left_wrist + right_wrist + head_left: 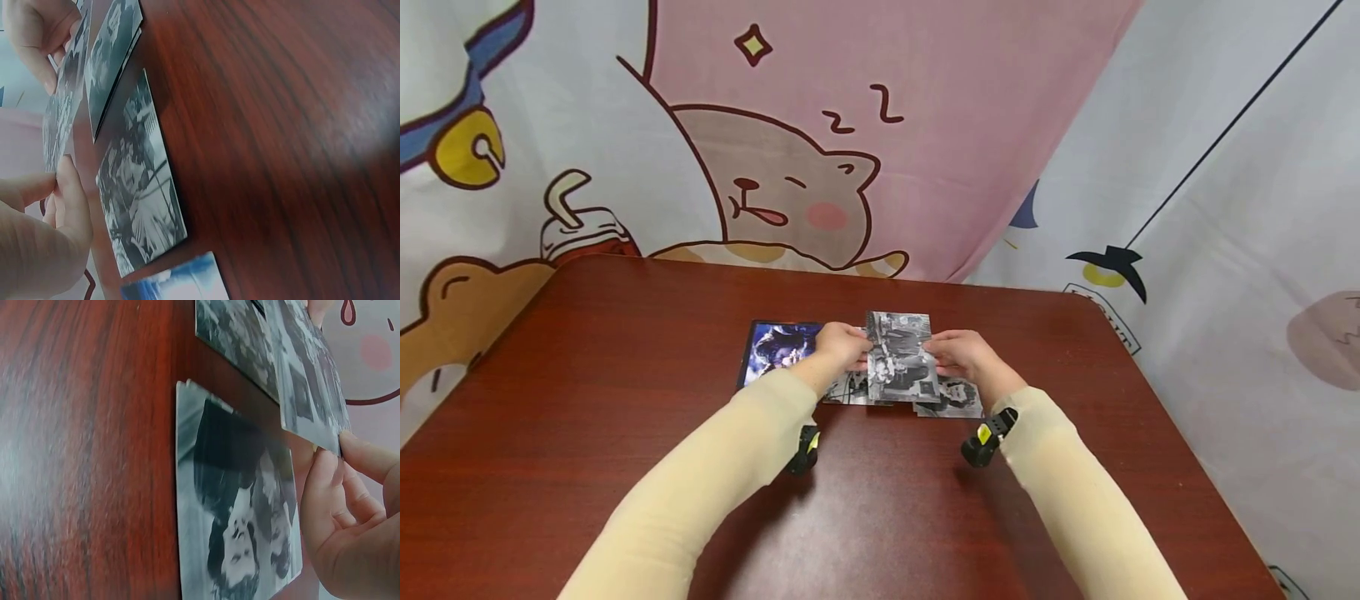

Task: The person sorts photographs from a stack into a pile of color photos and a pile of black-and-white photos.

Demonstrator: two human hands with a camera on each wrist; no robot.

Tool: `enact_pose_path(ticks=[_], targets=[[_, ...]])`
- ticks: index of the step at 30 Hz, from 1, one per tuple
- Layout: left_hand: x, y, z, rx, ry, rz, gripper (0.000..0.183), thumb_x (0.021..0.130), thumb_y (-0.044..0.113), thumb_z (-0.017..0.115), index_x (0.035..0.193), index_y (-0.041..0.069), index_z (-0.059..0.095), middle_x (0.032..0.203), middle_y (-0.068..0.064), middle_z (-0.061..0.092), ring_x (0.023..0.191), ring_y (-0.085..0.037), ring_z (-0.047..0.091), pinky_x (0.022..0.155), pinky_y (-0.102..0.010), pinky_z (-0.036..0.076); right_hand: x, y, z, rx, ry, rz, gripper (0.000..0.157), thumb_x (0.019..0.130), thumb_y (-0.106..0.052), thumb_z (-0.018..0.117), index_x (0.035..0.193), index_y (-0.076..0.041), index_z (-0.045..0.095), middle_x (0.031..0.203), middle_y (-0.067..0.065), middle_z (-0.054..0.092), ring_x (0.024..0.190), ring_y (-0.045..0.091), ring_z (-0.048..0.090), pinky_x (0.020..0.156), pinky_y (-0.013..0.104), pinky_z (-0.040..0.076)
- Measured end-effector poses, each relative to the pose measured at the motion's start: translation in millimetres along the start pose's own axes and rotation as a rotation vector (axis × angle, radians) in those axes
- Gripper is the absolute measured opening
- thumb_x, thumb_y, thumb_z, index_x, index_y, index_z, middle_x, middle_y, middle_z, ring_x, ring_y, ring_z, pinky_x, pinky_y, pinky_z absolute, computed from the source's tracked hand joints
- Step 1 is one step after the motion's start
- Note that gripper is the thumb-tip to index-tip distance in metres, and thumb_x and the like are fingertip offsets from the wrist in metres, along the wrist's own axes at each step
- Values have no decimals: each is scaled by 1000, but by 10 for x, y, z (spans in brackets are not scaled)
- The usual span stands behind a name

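Observation:
Between both hands a black-and-white photo print (901,362) is held raised above the table. My left hand (842,346) pinches its left edge between thumb and fingers, as the left wrist view shows close up. On the opposite edge, my right hand (966,354) grips with thumb and fingertips, near a corner in the right wrist view. Below and to the left lies a black-and-white photo (140,187), partly covered in the head view. Under the right hand rests a small stack of black-and-white photos (237,506), the top one showing two faces.
A dark-bordered blue and purple picture (778,346) lies left of the photos, partly behind the left hand. Everything sits on a reddish-brown wooden table (880,517). A cartoon-printed curtain (985,125) hangs behind the table's far edge.

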State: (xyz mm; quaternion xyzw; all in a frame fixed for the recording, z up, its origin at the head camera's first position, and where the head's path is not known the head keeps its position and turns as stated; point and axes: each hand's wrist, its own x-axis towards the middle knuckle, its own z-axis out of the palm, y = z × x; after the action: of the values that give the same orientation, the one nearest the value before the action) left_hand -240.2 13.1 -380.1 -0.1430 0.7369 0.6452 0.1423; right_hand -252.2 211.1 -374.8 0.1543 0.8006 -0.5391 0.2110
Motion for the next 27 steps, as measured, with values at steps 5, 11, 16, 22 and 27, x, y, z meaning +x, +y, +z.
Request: enact_pose_path(ticks=[5,11,16,22,27], targets=[[12,-3,86,17,-2,-4,24,86,1,59,109,-4,62,100,-19,64,59,-10,55,72,-31,60,21,50,-79,-6,8,13,46,89,-16,62,131,-3,48,77,-8,57,64,5,53,59,16,54],[1,19,158,-9,-18,-3,25,85,-2,57,109,-6,61,107,-22,63,58,-11,54,77,-35,60,51,85,-151,-25,7,11,45,89,-17,62,128,-2,49,78,-7,56,67,6,53,60,16,54],[12,17,210,0,-20,-4,24,85,0,59,108,-4,61,101,-18,62,57,-11,53,77,-36,60,51,104,-205,-11,-5,10,45,89,-16,61,129,-1,47,72,-9,55,63,5,52,57,15,53],[21,11,264,5,-33,0,23,86,0,59,109,-4,60,102,-18,63,59,-12,55,74,-34,60,24,108,-267,-15,0,12,44,90,-16,60,129,0,47,69,-9,54,60,4,52,57,15,53],[10,2,312,-4,-59,-1,24,86,-1,59,109,-4,59,104,-20,63,63,-14,57,74,-34,60,31,139,-313,-10,0,12,45,90,-15,60,130,0,45,66,-11,55,58,2,52,55,15,53]])
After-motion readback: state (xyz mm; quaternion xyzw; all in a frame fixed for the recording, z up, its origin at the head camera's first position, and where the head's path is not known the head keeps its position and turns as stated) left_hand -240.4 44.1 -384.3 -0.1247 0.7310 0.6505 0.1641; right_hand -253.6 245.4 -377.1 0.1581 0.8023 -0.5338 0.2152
